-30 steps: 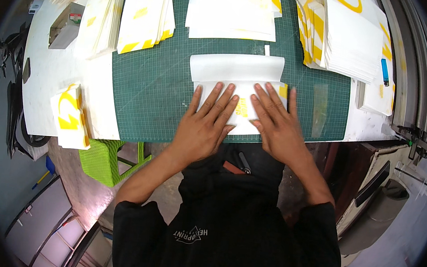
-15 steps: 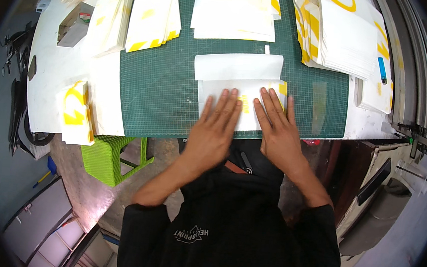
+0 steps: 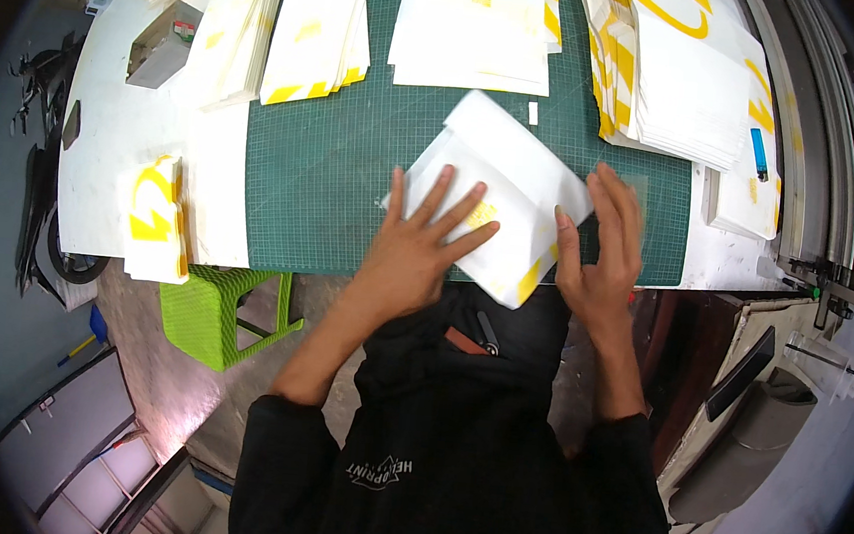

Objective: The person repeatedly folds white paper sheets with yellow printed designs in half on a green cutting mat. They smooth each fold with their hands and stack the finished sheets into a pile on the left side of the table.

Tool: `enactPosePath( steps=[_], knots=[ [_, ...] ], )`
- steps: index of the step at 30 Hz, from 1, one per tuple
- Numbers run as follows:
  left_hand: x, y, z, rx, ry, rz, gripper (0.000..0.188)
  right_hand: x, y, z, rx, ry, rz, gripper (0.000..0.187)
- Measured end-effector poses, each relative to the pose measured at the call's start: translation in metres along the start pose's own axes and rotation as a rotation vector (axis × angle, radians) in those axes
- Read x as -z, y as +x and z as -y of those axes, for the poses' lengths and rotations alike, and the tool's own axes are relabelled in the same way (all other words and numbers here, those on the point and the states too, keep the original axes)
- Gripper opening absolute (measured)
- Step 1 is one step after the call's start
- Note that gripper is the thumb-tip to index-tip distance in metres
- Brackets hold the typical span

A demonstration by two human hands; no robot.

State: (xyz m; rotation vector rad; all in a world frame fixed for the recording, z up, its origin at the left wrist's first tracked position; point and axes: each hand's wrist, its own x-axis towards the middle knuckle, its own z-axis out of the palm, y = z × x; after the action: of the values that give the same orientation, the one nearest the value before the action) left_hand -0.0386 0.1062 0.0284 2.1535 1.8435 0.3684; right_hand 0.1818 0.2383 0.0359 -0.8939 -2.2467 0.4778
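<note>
On the green cutting mat (image 3: 303, 182), a white paper envelope (image 3: 521, 199) lies askew

Half a second ago its flap (image 3: 516, 154) faced the mat's far edge; now the envelope has swung clockwise, flap toward the upper right, lowest corner overhanging the mat's near edge. Its slightly longer axis follows the flap's crease, from upper left to lower right. The left hand (image 3: 416, 251) rests on the smooth paper with fingers fanned. The right hand (image 3: 600, 256) has shifted to the right-hand corner, thumb and curved fingers spaced around it; whether they grip, I cannot tell. A yellow band (image 3: 530, 281) marks the lower end.
</note>
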Motion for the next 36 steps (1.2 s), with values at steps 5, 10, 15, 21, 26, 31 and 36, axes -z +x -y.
enactPosePath(
  steps=[5, 10, 15, 21, 26, 31, 36],
  knots=[
    [0.006, -0.01, 0.019, 0.152, 0.059, -0.219, 0.066, -0.005, 0.0, 0.027, 0.159, -0.068, 0.149, 0.046],
    [-0.018, -0.029, -0.022, 0.329, -0.035, -0.202, 0.06, -0.012, 0.01, 0.047, 0.251, -0.096, 0.362, 0.054],
    [-0.017, -0.025, -0.025, 0.377, 0.067, -0.129, 0.088, -0.05, 0.017, 0.034, 0.357, -0.27, 0.53, 0.067],
    [-0.017, -0.027, -0.026, 0.389, 0.021, -0.11, 0.089, -0.037, 0.029, 0.008, 0.36, -0.338, 0.499, 0.068],
    [-0.018, -0.027, -0.025, 0.38, 0.013, -0.119, 0.088, -0.028, 0.033, -0.007, 0.359, -0.408, 0.484, 0.067],
    [-0.02, -0.028, -0.023, 0.372, 0.016, -0.125, 0.088, -0.018, 0.04, -0.014, 0.36, -0.404, 0.529, 0.066],
    [-0.019, -0.027, -0.024, 0.379, 0.015, -0.115, 0.087, -0.007, 0.044, -0.018, 0.335, -0.412, 0.592, 0.066]
  ],
)
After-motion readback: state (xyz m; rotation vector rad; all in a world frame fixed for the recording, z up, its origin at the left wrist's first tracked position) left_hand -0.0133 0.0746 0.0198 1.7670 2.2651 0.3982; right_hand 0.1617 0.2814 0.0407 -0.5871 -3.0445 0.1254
